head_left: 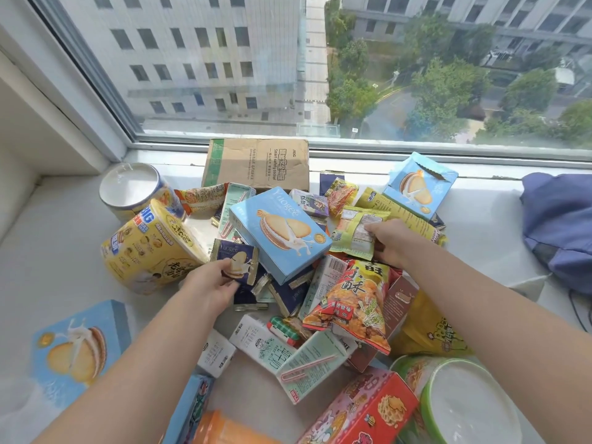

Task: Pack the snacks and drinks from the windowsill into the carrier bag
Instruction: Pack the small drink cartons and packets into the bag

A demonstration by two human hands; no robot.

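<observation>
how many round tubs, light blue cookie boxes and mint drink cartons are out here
round tubs: 3, yellow lying, white-lidded behind it, green
light blue cookie boxes: 3
mint drink cartons: 3
total: 9

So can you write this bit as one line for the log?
left hand: pinching dark blue biscuit packet | right hand: gripping yellow-green snack packet | rest of snacks: piled on windowsill

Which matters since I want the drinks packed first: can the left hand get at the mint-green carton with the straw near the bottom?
Probably yes. The mint-green carton lies uncovered on top, straw side up, but the left hand holds a dark blue cookie packet that it must drop first.
</observation>
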